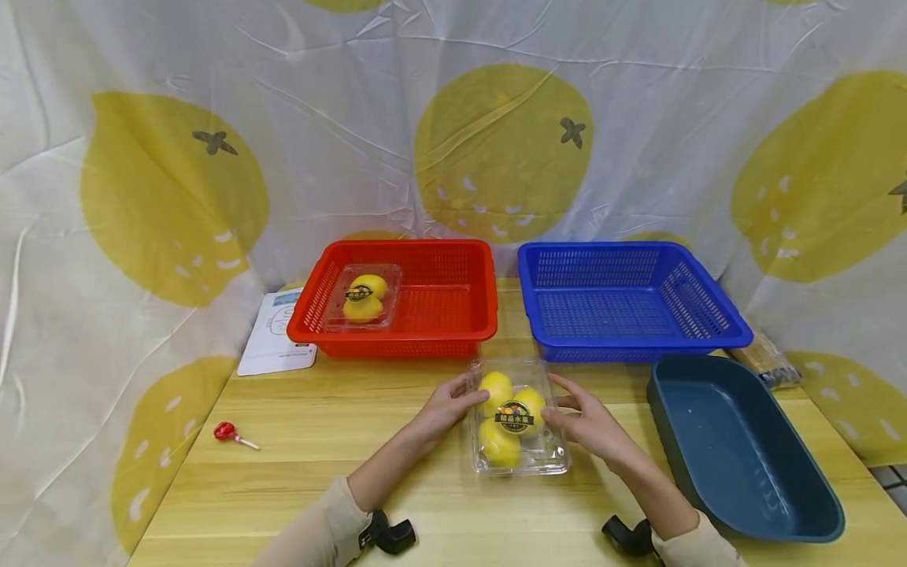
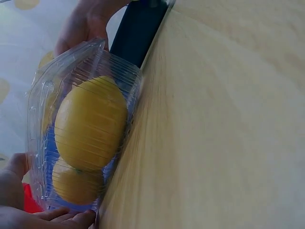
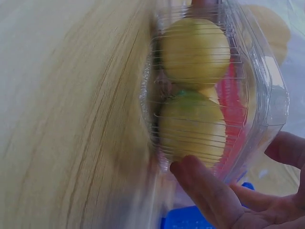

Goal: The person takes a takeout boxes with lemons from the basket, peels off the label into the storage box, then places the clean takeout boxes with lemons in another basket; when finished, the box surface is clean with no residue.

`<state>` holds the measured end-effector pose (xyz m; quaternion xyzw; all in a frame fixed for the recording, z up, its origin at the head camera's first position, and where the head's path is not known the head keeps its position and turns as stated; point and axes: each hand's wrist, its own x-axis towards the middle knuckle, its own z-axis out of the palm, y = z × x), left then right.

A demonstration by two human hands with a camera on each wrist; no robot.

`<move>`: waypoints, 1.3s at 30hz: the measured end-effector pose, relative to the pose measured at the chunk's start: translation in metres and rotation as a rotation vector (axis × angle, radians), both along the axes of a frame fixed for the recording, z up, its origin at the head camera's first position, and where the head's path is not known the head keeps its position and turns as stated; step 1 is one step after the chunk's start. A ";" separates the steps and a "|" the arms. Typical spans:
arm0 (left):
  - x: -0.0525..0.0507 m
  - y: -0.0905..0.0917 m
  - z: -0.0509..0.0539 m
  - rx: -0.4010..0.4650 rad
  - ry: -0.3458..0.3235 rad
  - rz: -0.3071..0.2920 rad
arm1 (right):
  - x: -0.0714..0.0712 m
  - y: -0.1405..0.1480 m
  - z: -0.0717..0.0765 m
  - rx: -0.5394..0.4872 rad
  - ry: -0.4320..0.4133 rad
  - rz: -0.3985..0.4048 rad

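A clear plastic fruit box point(image 1: 516, 419) with three yellow lemons point(image 1: 499, 443) and a round black label on its lid is near the middle of the table in the head view. My left hand point(image 1: 442, 408) grips its left side, thumb over the lid. On the opposite side my right hand point(image 1: 591, 421) holds it, with the thumb on top. The right wrist view shows right fingertips point(image 3: 190, 167) against the ribbed side wall. In the left wrist view, the box point(image 2: 86, 129) appears close to the wooden surface; whether it touches is unclear.
Behind are a red basket point(image 1: 446, 315) bearing another fruit box point(image 1: 363, 298) and a blue basket point(image 1: 595, 311). A dark teal tub point(image 1: 737, 441) stands at right, with a plastic packet point(image 1: 768, 361) behind it. A red lollipop point(image 1: 225, 431) and white booklet point(image 1: 276, 335) lie left.
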<state>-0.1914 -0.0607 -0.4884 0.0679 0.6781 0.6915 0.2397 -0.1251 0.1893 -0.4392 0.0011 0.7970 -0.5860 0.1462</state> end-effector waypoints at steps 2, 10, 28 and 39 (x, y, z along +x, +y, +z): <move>0.001 0.000 0.001 0.001 0.004 0.004 | 0.000 0.000 -0.001 0.000 0.005 0.000; 0.001 0.000 0.002 -0.031 0.034 0.008 | -0.009 -0.001 0.016 0.332 0.212 -0.017; -0.001 0.001 -0.003 -0.070 0.084 0.019 | -0.028 -0.041 0.033 0.680 0.327 0.217; 0.000 0.000 -0.002 -0.091 0.101 0.026 | -0.029 -0.040 0.034 0.613 0.301 0.206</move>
